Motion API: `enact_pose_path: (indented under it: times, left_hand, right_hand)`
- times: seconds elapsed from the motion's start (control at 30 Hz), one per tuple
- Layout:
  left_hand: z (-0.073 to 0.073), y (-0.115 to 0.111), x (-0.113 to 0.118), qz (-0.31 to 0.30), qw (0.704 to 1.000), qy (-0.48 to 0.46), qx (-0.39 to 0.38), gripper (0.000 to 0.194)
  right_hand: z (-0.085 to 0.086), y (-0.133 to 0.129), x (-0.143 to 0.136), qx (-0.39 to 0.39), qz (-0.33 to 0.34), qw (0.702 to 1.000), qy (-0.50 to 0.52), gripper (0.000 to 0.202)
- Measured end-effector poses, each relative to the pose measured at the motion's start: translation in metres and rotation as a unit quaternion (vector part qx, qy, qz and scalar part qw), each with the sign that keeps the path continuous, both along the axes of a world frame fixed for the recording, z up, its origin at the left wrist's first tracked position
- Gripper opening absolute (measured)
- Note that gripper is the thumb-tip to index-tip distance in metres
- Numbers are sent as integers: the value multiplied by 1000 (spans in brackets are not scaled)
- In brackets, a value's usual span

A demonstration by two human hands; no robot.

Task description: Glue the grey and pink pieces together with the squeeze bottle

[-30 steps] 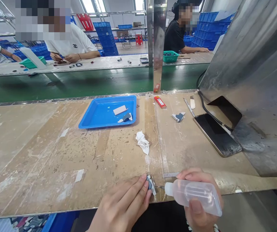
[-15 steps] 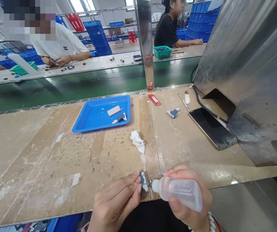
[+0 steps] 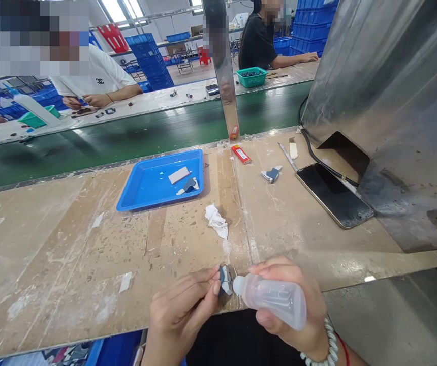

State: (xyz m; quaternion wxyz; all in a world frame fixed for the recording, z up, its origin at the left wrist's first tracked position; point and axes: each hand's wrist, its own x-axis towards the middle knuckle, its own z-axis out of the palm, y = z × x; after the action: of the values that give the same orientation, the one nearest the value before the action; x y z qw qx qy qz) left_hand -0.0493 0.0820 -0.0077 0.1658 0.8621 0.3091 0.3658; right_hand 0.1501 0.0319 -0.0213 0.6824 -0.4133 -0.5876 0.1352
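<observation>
Near the table's front edge, my left hand (image 3: 186,307) pinches a small grey and dark-blue piece (image 3: 225,280) between thumb and fingers. My right hand (image 3: 298,300) is wrapped round a translucent squeeze bottle (image 3: 275,299), tilted so its white cap end points left at the piece. The bottle's tip is right beside the piece; whether they touch I cannot tell. A similar grey and blue piece (image 3: 271,174) lies on the table farther back. Another such piece (image 3: 188,186) sits in the blue tray (image 3: 142,185) beside a pale flat block (image 3: 179,175).
Crumpled white tissue (image 3: 216,221) lies beyond my hands. Behind it is a red lighter (image 3: 241,154). At right are a phone (image 3: 335,195), a slim knife-like tool (image 3: 287,156) and a metal housing (image 3: 405,127). A green conveyor (image 3: 146,131) runs across, with two co-workers beyond it.
The bottle in my right hand has shifted slightly left, its tip closer to the piece. The piece in my left hand has turned and risen a little. The camera view has tilted slightly.
</observation>
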Motion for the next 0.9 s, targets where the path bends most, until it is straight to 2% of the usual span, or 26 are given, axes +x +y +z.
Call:
enact_pose_path:
  times: [0.23,0.37,0.47,0.53,0.6,0.7,0.77,0.83,0.9]
  left_hand:
    - [3,0,3,2,1000,-4,25,17]
    - [-3,-13,8,18,998,0,54,14]
    - [-11,-30,11,60,990,37,120,14]
    - [-15,-40,11,93,977,85,172,18]
    - [-17,-48,10,113,962,144,201,24]
    - [-16,-56,6,114,935,236,239,34]
    - [-15,-60,5,104,914,283,273,39]
    - [-13,-62,6,92,891,322,307,39]
    - [-9,-63,7,78,865,365,335,39]
  right_hand:
    - [4,2,-1,17,-11,1000,-14,28]
    - [-6,-2,-2,47,-56,996,43,29]
    - [-17,-5,0,7,-105,989,103,31]
    - [-20,-8,3,-44,-105,985,132,31]
    - [-20,-10,7,-91,-73,971,209,35]
    - [-14,-13,15,-153,6,921,358,38]
    - [-8,-16,22,-177,40,895,408,32]
    - [-1,-19,30,-188,31,900,393,25]
    - [3,-20,36,-194,-10,918,345,31]
